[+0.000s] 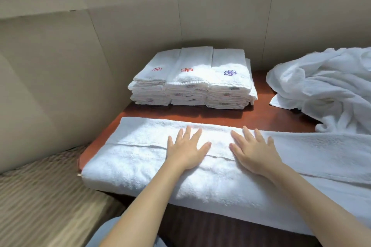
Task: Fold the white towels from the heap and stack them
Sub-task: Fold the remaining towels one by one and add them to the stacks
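Observation:
A long white towel (130, 158) lies folded lengthwise across the near part of the reddish-brown table (261, 118), its hem running left to right. My left hand (185, 148) presses flat on it with fingers spread. My right hand (254, 151) lies flat beside it, fingers straight, a short gap between the two. At the back stand three side-by-side stacks of folded white towels (190, 80) with red and purple embroidered marks on top. A loose heap of white towels (329, 86) lies at the back right.
Beige panelled walls (120, 32) close in the table at the back and left. A striped beige floor (40, 196) shows at the lower left. The towel's right end runs out of frame and its near edge hangs over the table's front.

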Tool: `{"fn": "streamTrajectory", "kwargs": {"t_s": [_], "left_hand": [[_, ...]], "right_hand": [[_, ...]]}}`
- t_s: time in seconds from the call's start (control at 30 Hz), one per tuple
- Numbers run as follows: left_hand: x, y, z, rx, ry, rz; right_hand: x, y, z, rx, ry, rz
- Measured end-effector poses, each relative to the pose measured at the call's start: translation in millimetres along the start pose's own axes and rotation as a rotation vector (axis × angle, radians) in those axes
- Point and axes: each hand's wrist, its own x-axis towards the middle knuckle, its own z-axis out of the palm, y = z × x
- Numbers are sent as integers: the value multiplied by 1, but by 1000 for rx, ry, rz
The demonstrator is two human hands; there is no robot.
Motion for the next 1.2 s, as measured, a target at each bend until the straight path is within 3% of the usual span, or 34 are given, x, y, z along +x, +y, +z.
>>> {"fn": "streamTrajectory", "kwargs": {"t_s": [0.27,0.53,0.6,0.7,0.77,0.93,1.07,1.2], "left_hand": [[24,-9,-7,43,20,-127],[21,-14,-14,23,69,-4],[6,-15,-16,-22,-2,97],[-23,-19,-19,-24,-46,245],[-46,-22,-16,81,19,382],[-86,-52,3,303,389,806],[-94,-84,18,519,485,889],[-93,-95,15,333,687,910]], "right_hand": [[17,9,2,-9,4,-24],[38,6,-9,7,-38,-18],[27,7,-8,18,90,-82],[0,2,-8,36,423,-333],[-20,-9,-8,15,453,-472],[-63,-33,-2,-84,345,-758],[-88,-35,9,-340,313,-763],[-88,-40,6,-345,350,-780]]}}
